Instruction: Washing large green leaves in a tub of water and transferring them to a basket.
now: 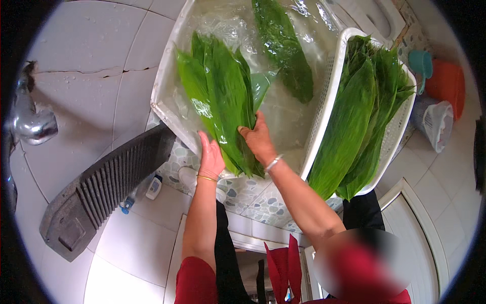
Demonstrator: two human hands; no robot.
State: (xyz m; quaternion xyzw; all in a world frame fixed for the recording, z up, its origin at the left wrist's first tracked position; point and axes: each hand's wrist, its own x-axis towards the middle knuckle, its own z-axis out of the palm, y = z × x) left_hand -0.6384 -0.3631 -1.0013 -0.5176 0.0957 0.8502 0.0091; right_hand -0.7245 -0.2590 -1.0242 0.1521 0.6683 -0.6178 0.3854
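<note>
A bundle of long, broad green leaves [217, 91] lies partly in the water of a white plastic tub [164, 83]. My right hand [259, 140] grips the near end of this bundle at its right side, the thumb on top. Against the left edge of the same bundle rests my left hand [210, 158], palm up and fingers stretched out. Another long green leaf [286, 55] floats farther back in the tub. To the right, a white perforated basket [329, 96] holds a thick stack of wet leaves [349, 131].
A dark ridged washboard [111, 182] leans at the left, its upper end by the tub. Beyond it, a metal tap [38, 124] juts from the tiled wall. A white bottle [154, 187] stands below. An orange bucket [448, 88] and a teal cup [420, 64] are at the far right.
</note>
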